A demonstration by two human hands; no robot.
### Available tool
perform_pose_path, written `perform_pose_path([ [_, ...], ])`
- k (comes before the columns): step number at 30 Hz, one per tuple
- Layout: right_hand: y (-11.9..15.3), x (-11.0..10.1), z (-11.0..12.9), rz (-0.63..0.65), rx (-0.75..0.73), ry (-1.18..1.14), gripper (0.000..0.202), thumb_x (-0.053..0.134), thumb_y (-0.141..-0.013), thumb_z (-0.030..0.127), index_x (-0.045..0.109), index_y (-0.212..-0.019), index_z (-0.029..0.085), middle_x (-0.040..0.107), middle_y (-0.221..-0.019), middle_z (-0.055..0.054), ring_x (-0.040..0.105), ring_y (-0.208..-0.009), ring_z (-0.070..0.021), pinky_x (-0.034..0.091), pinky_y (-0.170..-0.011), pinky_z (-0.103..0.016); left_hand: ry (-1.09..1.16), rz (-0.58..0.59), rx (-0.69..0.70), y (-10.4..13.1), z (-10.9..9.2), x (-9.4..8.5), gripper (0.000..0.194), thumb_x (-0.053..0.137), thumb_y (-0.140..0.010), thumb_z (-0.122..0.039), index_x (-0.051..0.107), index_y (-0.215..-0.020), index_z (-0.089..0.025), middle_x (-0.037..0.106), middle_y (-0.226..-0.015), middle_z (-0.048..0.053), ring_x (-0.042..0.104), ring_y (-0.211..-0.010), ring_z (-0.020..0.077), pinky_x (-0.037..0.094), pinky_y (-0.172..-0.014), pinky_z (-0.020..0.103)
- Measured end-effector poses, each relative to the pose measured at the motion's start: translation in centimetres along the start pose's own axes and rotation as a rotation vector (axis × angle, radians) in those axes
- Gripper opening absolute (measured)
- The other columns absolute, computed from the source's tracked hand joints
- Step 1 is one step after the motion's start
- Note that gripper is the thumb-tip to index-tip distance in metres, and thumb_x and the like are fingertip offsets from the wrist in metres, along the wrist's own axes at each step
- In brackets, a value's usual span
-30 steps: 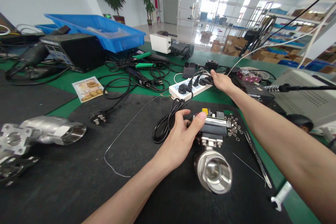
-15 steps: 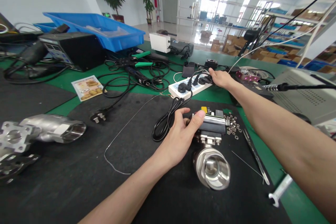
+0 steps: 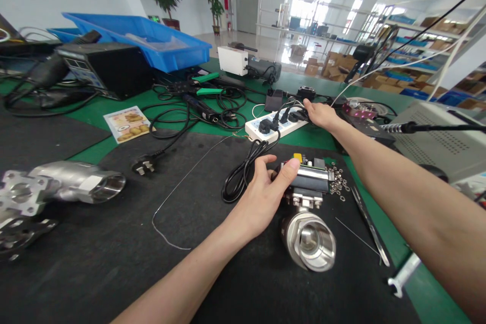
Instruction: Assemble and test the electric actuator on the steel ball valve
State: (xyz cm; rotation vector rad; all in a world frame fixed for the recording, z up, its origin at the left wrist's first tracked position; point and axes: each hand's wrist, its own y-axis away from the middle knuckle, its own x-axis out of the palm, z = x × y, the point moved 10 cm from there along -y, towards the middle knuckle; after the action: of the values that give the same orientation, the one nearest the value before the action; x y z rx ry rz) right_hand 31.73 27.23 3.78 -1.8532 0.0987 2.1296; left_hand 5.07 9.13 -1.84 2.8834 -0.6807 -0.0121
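My left hand grips the left end of a dark actuator with a yellow part on top, thumb over its upper edge. Below the actuator, bolted on by a bracket, is a steel ball valve whose round opening faces me. My right hand reaches to the right end of a white power strip, its fingers closed at the cables and plugs there; what they hold is hidden. Black plugs sit in the strip. A coiled black cable lies between the strip and my left hand.
Small nuts, tweezers and a wrench lie at the right. Another steel valve is on the black mat at the left. Farther back are a blue bin, a black box and green-handled pliers.
The whole view has shifted very slightly. Both hands keep their places on the actuator and at the power strip.
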Motion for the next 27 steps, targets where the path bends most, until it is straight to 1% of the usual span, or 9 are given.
perform_pose_path([
  [5,-0.1,0.1,-0.1,-0.005,0.003,0.001,0.081,0.022,-0.103,0.072,0.068,-0.129,0.011,0.07,-0.132,-0.022,0.064,-0.129,-0.032,0.042,-0.112,-0.052,0.013,0.002,0.007,0.0,0.1,0.0,0.076,0.055,-0.089,-0.078,0.04,-0.141,-0.024,0.071,-0.112,0.007,0.067,-0.101,0.0261,0.049,-0.09,0.041],
  [10,-0.4,0.4,-0.4,-0.003,-0.001,0.0,0.077,0.026,-0.103,0.072,0.069,-0.126,0.012,0.07,-0.132,-0.021,0.063,-0.129,-0.0314,0.041,-0.113,-0.052,0.006,-0.006,0.004,0.1,0.0,0.0,0.075,0.056,-0.089,-0.078,0.041,-0.141,-0.025,0.071,-0.111,0.007,0.067,-0.101,0.0261,0.048,-0.091,0.041],
  [16,-0.9,0.9,-0.6,0.014,-0.012,-0.005,0.068,0.029,-0.106,0.066,0.066,-0.13,0.015,0.07,-0.133,-0.016,0.064,-0.127,-0.0283,0.042,-0.112,-0.055,0.009,-0.004,0.001,0.1,-0.1,0.0,0.075,0.056,-0.089,-0.078,0.041,-0.141,-0.025,0.07,-0.113,0.007,0.067,-0.103,0.0262,0.048,-0.088,0.039],
  [21,-0.9,1.0,-0.5,0.019,-0.019,-0.022,0.063,0.035,-0.105,0.066,0.065,-0.132,0.016,0.068,-0.134,-0.014,0.064,-0.126,-0.0279,0.043,-0.111,-0.055,0.027,-0.005,0.003,0.0,0.0,0.0,0.076,0.057,-0.089,-0.077,0.042,-0.141,-0.024,0.071,-0.113,0.008,0.068,-0.101,0.0266,0.049,-0.088,0.039],
  [27,-1.1,1.1,-0.8,0.017,0.001,-0.026,0.064,0.034,-0.105,0.066,0.065,-0.132,0.016,0.069,-0.133,-0.015,0.064,-0.126,-0.0283,0.043,-0.112,-0.056,0.022,0.003,0.006,0.0,0.0,0.0,0.076,0.057,-0.089,-0.077,0.041,-0.141,-0.024,0.071,-0.111,0.008,0.068,-0.099,0.0261,0.049,-0.089,0.04],
])
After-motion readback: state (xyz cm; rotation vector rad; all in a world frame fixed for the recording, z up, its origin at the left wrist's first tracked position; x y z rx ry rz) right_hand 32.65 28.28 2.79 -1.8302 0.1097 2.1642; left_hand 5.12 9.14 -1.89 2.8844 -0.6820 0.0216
